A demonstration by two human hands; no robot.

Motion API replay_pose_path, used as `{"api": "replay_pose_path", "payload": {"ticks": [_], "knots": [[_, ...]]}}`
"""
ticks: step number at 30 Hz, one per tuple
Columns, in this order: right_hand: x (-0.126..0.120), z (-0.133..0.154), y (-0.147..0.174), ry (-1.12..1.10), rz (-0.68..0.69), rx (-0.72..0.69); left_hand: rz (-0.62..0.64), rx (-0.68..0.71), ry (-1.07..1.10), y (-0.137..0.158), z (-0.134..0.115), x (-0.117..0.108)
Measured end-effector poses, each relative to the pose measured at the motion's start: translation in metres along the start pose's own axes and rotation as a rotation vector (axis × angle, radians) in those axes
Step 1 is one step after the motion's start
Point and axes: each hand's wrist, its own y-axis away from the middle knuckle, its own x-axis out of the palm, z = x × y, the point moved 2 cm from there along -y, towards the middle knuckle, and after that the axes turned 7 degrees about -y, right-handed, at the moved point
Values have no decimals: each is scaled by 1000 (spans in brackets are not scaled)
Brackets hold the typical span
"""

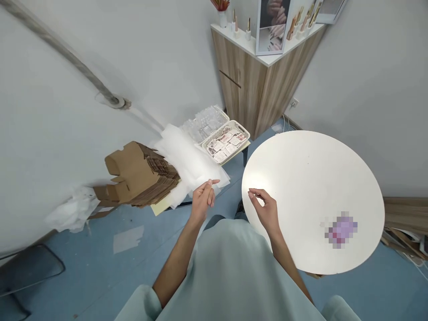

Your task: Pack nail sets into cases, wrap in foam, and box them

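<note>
My left hand point(203, 199) is in the air in front of my body, near the white foam sheets point(182, 154). Its index finger points to the right, with the thumb against it and the other fingers curled in; I see nothing in it. At the left edge of the round white table point(301, 178), my right hand point(265, 209) hovers with thumb and index finger curved toward each other. A small gap shows between those fingertips, and no object is between them.
Flattened cardboard boxes point(140, 174) are stacked left of the foam. Behind stand a white basket point(247, 133) of small printed packets and clear plastic trays point(207, 120). A blurred purple item point(343, 229) lies on the table. A wooden corner cabinet point(244, 84) stands at the back.
</note>
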Motion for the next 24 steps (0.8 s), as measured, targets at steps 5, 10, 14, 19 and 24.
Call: {"api": "replay_pose_path", "payload": {"ticks": [5, 10, 14, 19, 24], "knots": [[11, 5, -30, 8, -23, 65, -19, -16, 30, -51, -5, -10], [25, 18, -49, 37, -100, 85, -45, 11, -40, -120, -2, -25], [41, 33, -54, 52, -214, 79, -24, 37, -174, -192, 0, -36], [72, 49, -53, 67, -371, 70, 72, 204, -684, -280, -1, -36], [106, 54, -46, 97, -495, 100, 173, 402, -1152, -336, 4, -24]]}}
